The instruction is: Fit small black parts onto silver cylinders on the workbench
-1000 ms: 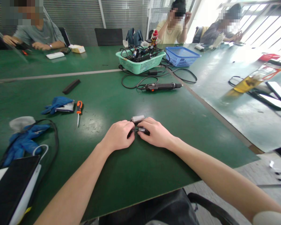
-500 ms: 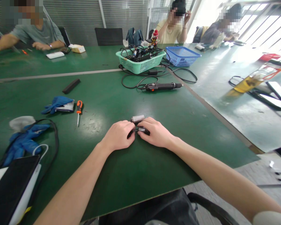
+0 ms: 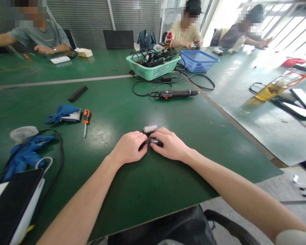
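Small dark part (image 3: 155,141) sits low on the green table (image 3: 148,190), pinched from both sides. The left hand (image 3: 129,147) and right hand (image 3: 170,145) each close their grip on one end, knuckles resting down, likely for steadiness. A silver cylinder (image 3: 150,129) lies just beyond.

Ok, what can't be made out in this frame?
All in the head view:
Small dark metal part: mostly covered by the left hand and right hand gripping it; shape unclear.
Green plastic basket: tangled contents too small to identify.
Flat black-and-white device: cut off by the lower-left edge.
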{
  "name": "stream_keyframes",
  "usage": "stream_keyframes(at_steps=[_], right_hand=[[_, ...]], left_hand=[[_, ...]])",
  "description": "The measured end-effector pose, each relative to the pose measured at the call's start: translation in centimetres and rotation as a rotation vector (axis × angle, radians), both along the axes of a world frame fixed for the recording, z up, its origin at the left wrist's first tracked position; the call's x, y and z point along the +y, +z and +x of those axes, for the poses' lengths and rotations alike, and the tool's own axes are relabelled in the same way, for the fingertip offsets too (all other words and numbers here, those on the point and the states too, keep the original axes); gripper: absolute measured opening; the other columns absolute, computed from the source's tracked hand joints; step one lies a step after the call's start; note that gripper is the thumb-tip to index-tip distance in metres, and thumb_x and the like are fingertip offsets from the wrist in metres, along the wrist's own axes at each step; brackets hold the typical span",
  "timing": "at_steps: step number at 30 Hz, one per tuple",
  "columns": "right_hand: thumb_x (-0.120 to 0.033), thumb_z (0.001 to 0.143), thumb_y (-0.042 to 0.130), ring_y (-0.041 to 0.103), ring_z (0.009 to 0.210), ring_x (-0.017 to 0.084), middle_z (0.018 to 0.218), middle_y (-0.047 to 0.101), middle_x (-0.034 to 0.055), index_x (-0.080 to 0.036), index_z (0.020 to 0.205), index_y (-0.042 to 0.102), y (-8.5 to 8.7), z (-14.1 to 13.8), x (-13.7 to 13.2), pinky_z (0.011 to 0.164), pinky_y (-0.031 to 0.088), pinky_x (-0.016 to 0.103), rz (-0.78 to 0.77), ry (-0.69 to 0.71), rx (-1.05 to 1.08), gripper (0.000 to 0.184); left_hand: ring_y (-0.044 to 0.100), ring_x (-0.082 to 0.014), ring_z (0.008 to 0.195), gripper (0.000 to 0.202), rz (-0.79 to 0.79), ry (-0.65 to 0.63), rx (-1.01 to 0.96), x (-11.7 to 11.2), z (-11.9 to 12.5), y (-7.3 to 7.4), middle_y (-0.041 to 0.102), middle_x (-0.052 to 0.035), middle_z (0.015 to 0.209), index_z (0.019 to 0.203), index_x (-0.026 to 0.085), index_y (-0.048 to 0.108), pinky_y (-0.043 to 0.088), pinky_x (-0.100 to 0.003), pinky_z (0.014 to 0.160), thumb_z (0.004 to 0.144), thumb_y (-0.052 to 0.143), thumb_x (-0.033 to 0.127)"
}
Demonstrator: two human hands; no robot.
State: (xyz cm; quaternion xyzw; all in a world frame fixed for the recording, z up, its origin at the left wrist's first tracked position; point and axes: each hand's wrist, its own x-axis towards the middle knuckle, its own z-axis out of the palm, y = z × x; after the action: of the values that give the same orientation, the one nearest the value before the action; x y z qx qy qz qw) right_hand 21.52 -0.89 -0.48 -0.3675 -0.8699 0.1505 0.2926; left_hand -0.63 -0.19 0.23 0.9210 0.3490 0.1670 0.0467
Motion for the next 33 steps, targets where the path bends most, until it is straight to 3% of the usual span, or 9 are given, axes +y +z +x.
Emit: stream_keyframes(at_steps=[8, 13, 18, 22, 26, 29, 33], right_hand=[[-0.025, 0.091, 0.062, 0.062, 0.104, 0.026, 0.110, 0.069, 0.0099, -0.020, 0.109, 0.066, 0.2, 0.1, -0.1, 0.094, 0.053, 0.042, 0.000, 0.003, -0.016, 0.019], [-0.023, 0.093, 0.058, 0.060, 0.109, 0.027, 0.115, 0.067, 0.0105, -0.022, 0.120, 0.063, 0.7, 0.4, -0.2, 0.096, 0.053, 0.045, 0.027, 0.080, -0.065, 0.028], [-0.018, 0.097, 0.050, 0.058, 0.109, 0.027, 0.117, 0.062, 0.0122, -0.023, 0.133, 0.059, 1.7, 1.1, -0.4, 0.095, 0.053, 0.044, 0.090, 0.158, -0.237, 0.038], [-0.017, 0.097, 0.047, 0.059, 0.098, 0.025, 0.109, 0.062, 0.0119, -0.024, 0.129, 0.063, 3.0, 2.1, -0.8, 0.087, 0.054, 0.041, 0.110, 0.136, -0.412, 0.036], [-0.014, 0.097, 0.044, 0.060, 0.105, 0.026, 0.116, 0.064, 0.0113, -0.023, 0.129, 0.062, 3.0, 5.9, 0.3, 0.094, 0.052, 0.042, 0.085, 0.080, -0.466, 0.038], [-0.015, 0.096, 0.044, 0.060, 0.112, 0.028, 0.123, 0.065, 0.0103, -0.024, 0.131, 0.060, 1.8, 11.1, 2.5, 0.098, 0.051, 0.045, 0.062, -0.036, -0.466, 0.040], [-0.018, 0.097, 0.041, 0.060, 0.113, 0.032, 0.123, 0.066, 0.0155, -0.018, 0.129, 0.062, 0.1, 18.2, 5.4, 0.101, 0.048, 0.048, 0.058, -0.263, -0.490, 0.038]], left_hand=[[0.063, -0.0206, 0.084, 0.015, 0.005, -0.014, -0.003, 0.1, 0.0, -0.3, 0.069, -0.0068, 0.091, 0.093, 0.018, 0.065, 0.049, -0.034, 0.077, 0.094, 0.051, 0.023], [0.063, -0.0206, 0.085, 0.018, 0.013, -0.001, 0.015, 0.2, 0.0, -0.4, 0.069, -0.0066, 0.090, 0.092, 0.018, 0.065, 0.048, -0.033, 0.077, 0.097, 0.051, 0.028], [0.062, -0.0204, 0.081, 0.029, 0.015, 0.040, 0.045, 0.4, -0.2, -0.5, 0.067, -0.0056, 0.085, 0.084, 0.018, 0.062, 0.046, -0.033, 0.073, 0.099, 0.052, 0.041], [0.062, -0.0202, 0.080, 0.033, 0.002, 0.048, 0.032, 0.3, -0.2, -0.3, 0.067, -0.0048, 0.083, 0.083, 0.019, 0.062, 0.046, -0.032, 0.072, 0.098, 0.053, 0.046], [0.063, -0.0201, 0.083, 0.031, 0.023, 0.045, 0.025, 0.2, -0.3, -0.4, 0.068, -0.0056, 0.086, 0.085, 0.019, 0.064, 0.047, -0.033, 0.076, 0.100, 0.048, 0.040], [0.063, -0.0197, 0.083, 0.031, 0.020, 0.043, 0.027, 0.2, -0.5, -0.6, 0.069, -0.0054, 0.085, 0.086, 0.018, 0.064, 0.047, -0.033, 0.078, 0.101, 0.046, 0.037], [0.062, -0.0196, 0.083, 0.030, 0.019, 0.046, 0.031, 0.1, -0.7, -0.8, 0.069, -0.0048, 0.085, 0.085, 0.018, 0.063, 0.047, -0.033, 0.078, 0.102, 0.045, 0.036]])
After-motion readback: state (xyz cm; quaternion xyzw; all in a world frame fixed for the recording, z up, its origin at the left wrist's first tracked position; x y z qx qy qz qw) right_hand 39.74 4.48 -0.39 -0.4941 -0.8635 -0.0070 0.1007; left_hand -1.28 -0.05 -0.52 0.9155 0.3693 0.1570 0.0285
